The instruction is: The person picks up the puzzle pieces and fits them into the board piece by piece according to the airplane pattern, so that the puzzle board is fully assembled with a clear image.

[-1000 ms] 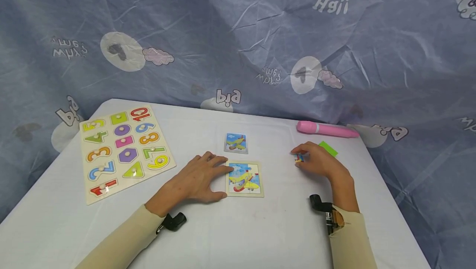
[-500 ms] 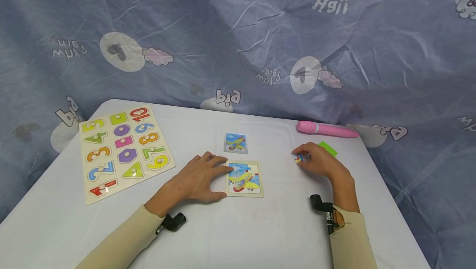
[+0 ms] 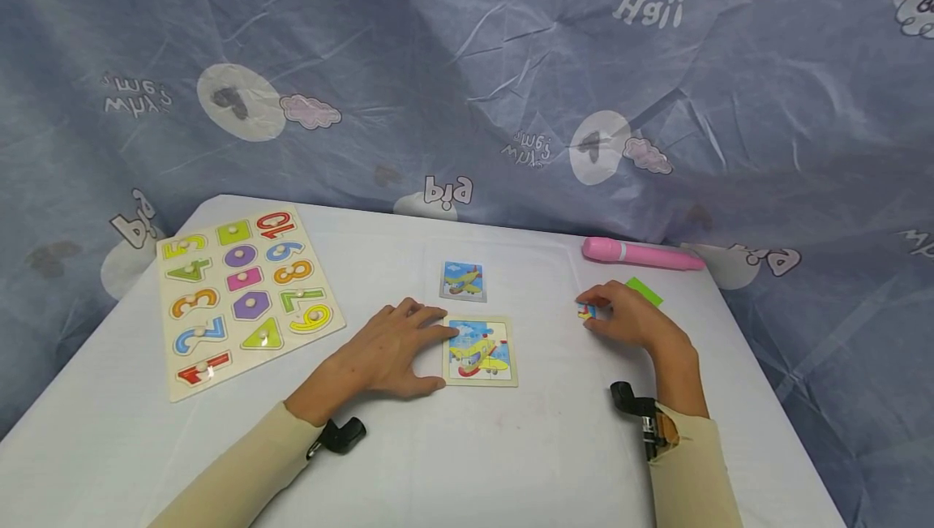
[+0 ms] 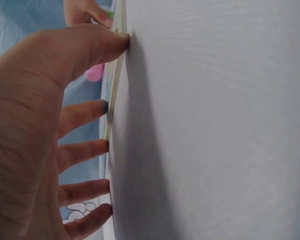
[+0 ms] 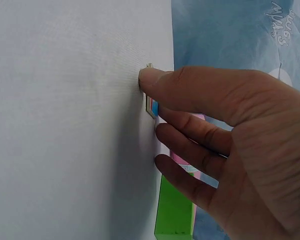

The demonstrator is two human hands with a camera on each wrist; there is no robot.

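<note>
In the head view my left hand point(image 3: 387, 354) rests at the left side of a small jigsaw puzzle point(image 3: 479, 349) with a yellow airplane picture. Its index fingertip lies on the picture and its thumb touches the lower left corner of the wooden frame. The left wrist view shows the fingers spread along the frame's edge point(image 4: 117, 85). At the puzzle's upper right, a white gap shows in the picture. To the right, my right hand point(image 3: 623, 317) pinches a small blue-and-red puzzle piece point(image 3: 586, 311) between thumb and index finger, close over the white tablecloth; the thumb partly hides it in the right wrist view.
A small airplane picture card point(image 3: 463, 281) lies behind the puzzle. On the left is a wooden board point(image 3: 251, 358) of numbers and shapes. A pink tube-shaped object point(image 3: 645, 254) and a bright green block point(image 5: 174, 210) lie beyond my right hand, before a blue-grey curtain point(image 3: 452, 66).
My right hand, with the puzzle piece between its fingertips, has shifted very slightly to the right. The left hand and the puzzle have stayed in place.
</note>
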